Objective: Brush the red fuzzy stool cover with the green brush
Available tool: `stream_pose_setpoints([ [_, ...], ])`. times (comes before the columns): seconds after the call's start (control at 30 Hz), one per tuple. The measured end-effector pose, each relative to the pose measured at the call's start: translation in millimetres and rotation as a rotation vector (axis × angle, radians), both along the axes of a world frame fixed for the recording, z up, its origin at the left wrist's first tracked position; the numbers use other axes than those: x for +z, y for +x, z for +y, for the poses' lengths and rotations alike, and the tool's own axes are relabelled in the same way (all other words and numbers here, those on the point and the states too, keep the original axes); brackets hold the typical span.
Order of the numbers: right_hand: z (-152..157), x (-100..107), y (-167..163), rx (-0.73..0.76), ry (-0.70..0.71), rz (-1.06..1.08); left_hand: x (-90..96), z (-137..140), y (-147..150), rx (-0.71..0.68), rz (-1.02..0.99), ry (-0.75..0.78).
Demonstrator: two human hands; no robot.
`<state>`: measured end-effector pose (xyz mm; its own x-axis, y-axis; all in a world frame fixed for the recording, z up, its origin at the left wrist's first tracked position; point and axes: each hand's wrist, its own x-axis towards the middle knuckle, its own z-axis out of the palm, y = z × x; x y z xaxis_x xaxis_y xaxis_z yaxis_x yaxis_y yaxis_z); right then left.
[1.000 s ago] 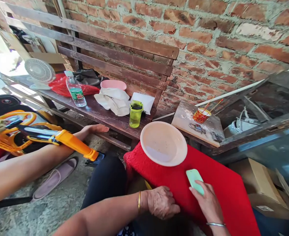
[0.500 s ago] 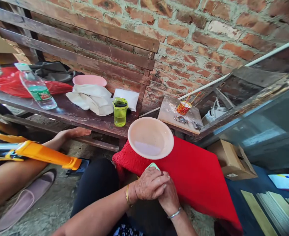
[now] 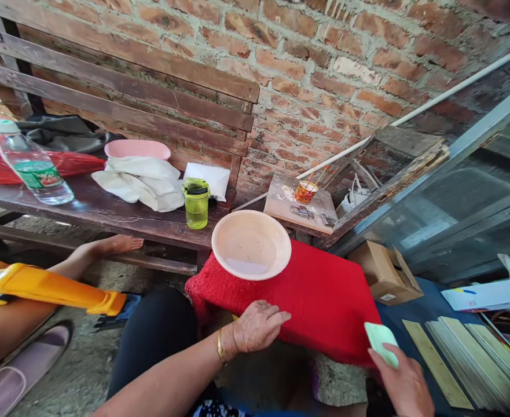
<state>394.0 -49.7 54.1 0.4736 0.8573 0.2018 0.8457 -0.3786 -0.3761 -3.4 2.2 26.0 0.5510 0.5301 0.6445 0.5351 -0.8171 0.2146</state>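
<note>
Out to the right, my right hand grips a pale green bar with rounded corners, which looks like soap, at the near right corner of the red cloth. My left hand, a gold bracelet at its wrist, hovers by the cloth's near edge, palm down. Its fingers are loosely bent with the foremost stretched forward, and nothing shows in it. Beyond it, a pale pink basin with shallow water and dark specks stands on the cloth.
A wooden bench holds a water bottle, a white cloth and a green cup. A cardboard box and stacked boards lie right. At left are another person's leg and an orange device.
My hands were together over the pale green bar. They have parted: my right hand has carried the bar right, while my left stays near the cloth. The view has shifted right.
</note>
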Motion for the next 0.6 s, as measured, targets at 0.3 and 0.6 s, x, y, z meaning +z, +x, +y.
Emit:
stream_pose_setpoints([
  [0.3,42,-21,-177,0.654,-0.058,0.193,-1.4,-1,6,-0.011,0.165,-0.057],
  [0.6,28,-3,20,-0.094,-0.127,0.047,-8.0,-2,1,0.122,0.253,-0.181],
])
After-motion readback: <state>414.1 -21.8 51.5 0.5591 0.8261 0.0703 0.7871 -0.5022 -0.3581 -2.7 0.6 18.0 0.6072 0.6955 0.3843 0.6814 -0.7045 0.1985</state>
